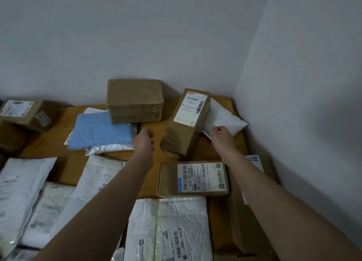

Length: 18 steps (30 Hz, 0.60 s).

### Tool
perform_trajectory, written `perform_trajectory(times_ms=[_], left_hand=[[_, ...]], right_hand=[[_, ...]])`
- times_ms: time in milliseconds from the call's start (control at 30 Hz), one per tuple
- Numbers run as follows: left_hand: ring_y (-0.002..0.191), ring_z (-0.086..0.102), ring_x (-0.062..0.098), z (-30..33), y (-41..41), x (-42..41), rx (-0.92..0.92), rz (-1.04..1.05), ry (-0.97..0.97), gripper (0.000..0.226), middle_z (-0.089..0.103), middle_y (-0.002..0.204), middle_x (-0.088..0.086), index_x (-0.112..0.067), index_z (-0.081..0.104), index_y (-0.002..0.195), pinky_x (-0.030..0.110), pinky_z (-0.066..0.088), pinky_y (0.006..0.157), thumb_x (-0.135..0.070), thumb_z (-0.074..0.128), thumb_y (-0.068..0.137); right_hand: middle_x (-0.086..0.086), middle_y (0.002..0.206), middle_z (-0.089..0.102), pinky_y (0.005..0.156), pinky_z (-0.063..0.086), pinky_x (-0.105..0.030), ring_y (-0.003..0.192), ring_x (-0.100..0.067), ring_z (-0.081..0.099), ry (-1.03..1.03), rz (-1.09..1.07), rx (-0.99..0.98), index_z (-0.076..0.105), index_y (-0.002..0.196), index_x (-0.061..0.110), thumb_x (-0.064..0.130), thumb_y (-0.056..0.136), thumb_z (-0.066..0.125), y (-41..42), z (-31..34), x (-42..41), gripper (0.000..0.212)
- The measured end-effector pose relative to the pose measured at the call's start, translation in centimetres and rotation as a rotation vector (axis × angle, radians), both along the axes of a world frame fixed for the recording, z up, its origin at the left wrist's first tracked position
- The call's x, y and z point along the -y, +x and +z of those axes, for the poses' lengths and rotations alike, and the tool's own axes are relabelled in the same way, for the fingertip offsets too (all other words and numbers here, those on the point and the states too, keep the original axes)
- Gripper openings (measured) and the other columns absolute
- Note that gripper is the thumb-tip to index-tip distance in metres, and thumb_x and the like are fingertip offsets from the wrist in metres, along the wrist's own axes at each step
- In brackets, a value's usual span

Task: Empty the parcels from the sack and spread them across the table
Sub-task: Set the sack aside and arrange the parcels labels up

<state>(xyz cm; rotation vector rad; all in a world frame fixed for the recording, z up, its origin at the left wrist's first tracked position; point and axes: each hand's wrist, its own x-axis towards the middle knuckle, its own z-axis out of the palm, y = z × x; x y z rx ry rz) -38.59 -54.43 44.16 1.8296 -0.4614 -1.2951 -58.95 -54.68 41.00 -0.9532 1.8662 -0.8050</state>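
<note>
Parcels cover a wooden table [64, 112]. My right hand [221, 133] pinches the near corner of a white padded mailer [225, 116] lying at the far right, beside a tall brown labelled box [186, 123] that leans over. My left hand [146, 138] hovers with relaxed fingers and holds nothing, between that box and a blue bubble mailer [101, 129]. A taped brown box [135, 101] stands at the back by the wall. A flat labelled carton [193, 178] lies between my forearms. No sack is in view.
Several white mailers [21, 184] overlap at the near left, and another white mailer [168, 227] lies in front. A brown box [27, 114] sits far left. A long carton [252, 211] lines the right edge. Walls close off the back and right.
</note>
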Motion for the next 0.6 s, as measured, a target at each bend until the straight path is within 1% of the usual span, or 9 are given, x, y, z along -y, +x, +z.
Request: perform_trajectory(times_ms=[133, 200, 267, 333, 367, 433, 500, 567, 600], left_hand=[[0.125, 0.047, 0.021, 0.0, -1.0, -0.6, -0.035, -0.178, 0.025, 0.045, 0.054, 0.134, 0.004, -0.013, 0.051, 0.135, 0.04, 0.032, 0.108, -0.037, 0.041, 0.098], [0.125, 0.048, 0.023, 0.3, -1.4, -0.5, -0.056, -0.215, 0.027, 0.047, 0.056, 0.133, 0.007, -0.014, 0.049, 0.138, 0.04, 0.032, 0.108, -0.039, 0.04, 0.099], [0.109, 0.056, 0.023, 0.4, -1.6, -0.3, 0.019, -0.19, 0.015, 0.042, 0.062, 0.117, 0.009, -0.011, 0.055, 0.127, 0.034, 0.041, 0.087, -0.037, 0.041, 0.098], [0.088, 0.053, 0.019, 0.6, -1.7, 0.0, 0.128, -0.097, -0.032, 0.027, 0.059, 0.095, 0.007, -0.008, 0.059, 0.105, 0.027, 0.038, 0.064, -0.027, 0.042, 0.097], [0.082, 0.049, 0.019, 0.7, -1.7, 0.1, 0.185, -0.063, -0.063, 0.019, 0.054, 0.085, 0.005, -0.01, 0.056, 0.094, 0.026, 0.035, 0.061, -0.022, 0.041, 0.097], [0.079, 0.046, 0.017, 0.6, -1.6, 0.4, 0.317, -0.088, -0.146, 0.016, 0.049, 0.077, 0.001, -0.011, 0.054, 0.087, 0.023, 0.033, 0.058, -0.016, 0.042, 0.096], [0.076, 0.05, 0.012, 0.5, -1.8, 0.6, 0.42, -0.203, -0.216, 0.016, 0.054, 0.081, -0.002, -0.011, 0.06, 0.096, 0.021, 0.035, 0.057, -0.014, 0.044, 0.096], [0.079, 0.052, 0.003, 0.5, -2.2, 0.7, 0.468, -0.38, -0.244, 0.022, 0.059, 0.098, -0.003, -0.012, 0.062, 0.112, 0.019, 0.041, 0.061, -0.014, 0.048, 0.095], [0.086, 0.053, 0.002, 0.4, -2.4, 0.8, 0.47, -0.49, -0.259, 0.027, 0.059, 0.11, -0.002, -0.014, 0.06, 0.12, 0.02, 0.046, 0.067, -0.013, 0.049, 0.095]], right_hand=[[-0.006, 0.131, 0.055, 0.094, 0.043, -0.037, 0.112, -0.02, 0.053, 0.026, 0.1, 0.055, 0.047, 0.137, 0.014, 0.039, 0.102, 0.035, 0.3, 0.0, -0.3, 0.046], [0.0, 0.131, 0.054, 0.102, 0.042, -0.04, 0.119, -0.019, 0.051, 0.017, 0.172, 0.117, 0.045, 0.138, 0.018, 0.043, 0.101, 0.037, 1.0, 0.4, -0.4, 0.046], [0.007, 0.122, 0.054, 0.101, 0.042, -0.038, 0.116, -0.016, 0.051, 0.006, 0.229, 0.211, 0.047, 0.136, 0.021, 0.044, 0.1, 0.04, 1.7, 0.7, -0.5, 0.043], [0.008, 0.116, 0.056, 0.098, 0.043, -0.036, 0.115, -0.016, 0.054, -0.002, 0.231, 0.245, 0.05, 0.132, 0.023, 0.044, 0.099, 0.04, 2.0, 0.6, -0.3, 0.04], [0.007, 0.113, 0.058, 0.094, 0.045, -0.035, 0.111, -0.017, 0.056, -0.008, 0.214, 0.211, 0.051, 0.13, 0.022, 0.042, 0.1, 0.04, 2.0, 0.5, -0.2, 0.038], [0.001, 0.112, 0.059, 0.08, 0.047, -0.03, 0.099, -0.016, 0.058, -0.019, 0.119, 0.086, 0.052, 0.13, 0.019, 0.035, 0.1, 0.04, 1.6, 0.4, 0.2, 0.036], [-0.007, 0.127, 0.051, 0.075, 0.047, -0.03, 0.1, -0.021, 0.057, 0.0, -0.007, -0.027, 0.05, 0.132, 0.016, 0.027, 0.098, 0.044, 0.9, 0.1, 0.7, 0.036], [-0.012, 0.138, 0.035, 0.077, 0.047, -0.03, 0.105, -0.025, 0.053, 0.068, -0.089, -0.075, 0.047, 0.134, 0.016, 0.025, 0.096, 0.047, 0.1, -0.3, 0.9, 0.039], [-0.012, 0.141, 0.029, 0.076, 0.045, -0.03, 0.104, -0.025, 0.05, 0.111, -0.119, -0.061, 0.044, 0.136, 0.016, 0.024, 0.095, 0.048, -0.2, -0.4, 0.9, 0.042]])
